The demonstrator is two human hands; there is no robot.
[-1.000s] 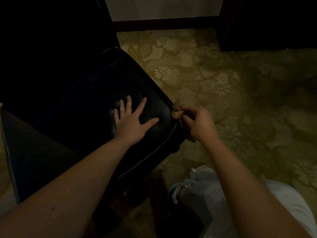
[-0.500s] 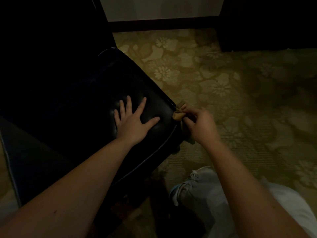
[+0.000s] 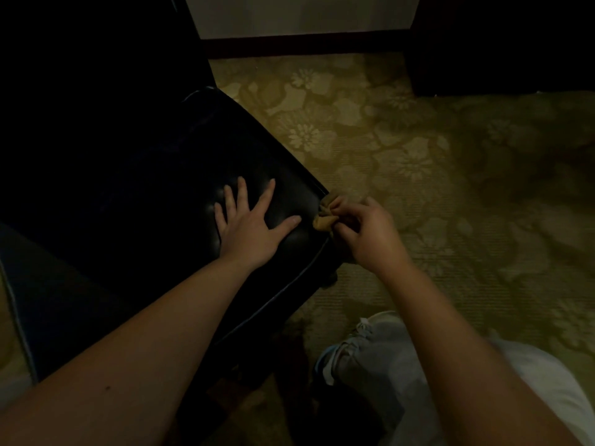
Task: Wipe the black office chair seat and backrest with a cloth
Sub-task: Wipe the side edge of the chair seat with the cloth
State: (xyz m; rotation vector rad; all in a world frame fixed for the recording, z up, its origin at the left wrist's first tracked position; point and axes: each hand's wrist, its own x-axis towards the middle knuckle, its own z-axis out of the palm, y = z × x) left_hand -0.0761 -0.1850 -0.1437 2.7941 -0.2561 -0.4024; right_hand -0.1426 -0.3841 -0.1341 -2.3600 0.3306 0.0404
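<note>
Pressing left grip (image 3: pixel 251 226) flat on the black seat (image 3: pixel 145 194), fingers straight and spread, holding nothing. Pinching a bunched tan cloth (image 3: pixel 324 217) in right grip (image 3: pixel 370 235), fingers curled round it. Holding cloth against the seat's right edge, at the piping near the front corner, above the patterned carpet (image 3: pixel 434 156). Judging step as working the side seam; expecting seat top and backrest to need passes yet. Not making out backrest in the dark upper left.

Noting risks:
- Working with only a small wad exposed, so risking bare fingertips rubbing the piping instead of cloth.
- Pinching lightly, so risking the cloth dropping to the carpet near the shoe (image 3: pixel 363 349).
- Pushing sideways at the edge, so risking the chair turning or shifting on easing the left grip.
- Working in dim light, so risking missed patches.
</note>
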